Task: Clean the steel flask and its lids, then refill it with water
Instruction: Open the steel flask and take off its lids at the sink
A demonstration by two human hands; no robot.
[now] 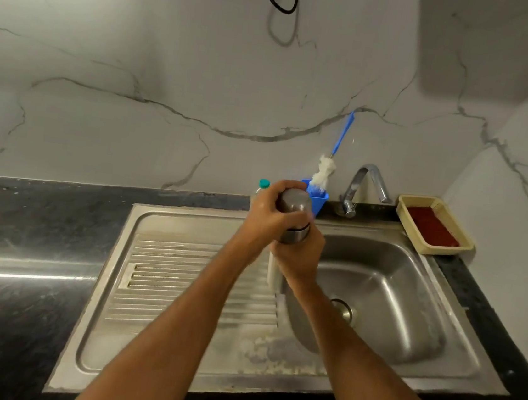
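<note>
A dark stone worktop (22, 231) carries a steel sink (173, 347) with a ribbed drainboard set into it. Along its back edge stand a teal-capped bottle (263, 185), a blue holder (317, 201) with a bottle brush (325, 174), a tap (361, 184), and a beige tray (433, 250) holding a red pad.

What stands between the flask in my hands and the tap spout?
Nothing visible. Both hands, left and right, grip the steel flask over the sink; open air separates it from the tap spout.

Two bare forearms, sleeveless to the frame edge, ringless hands (280, 231).
</note>
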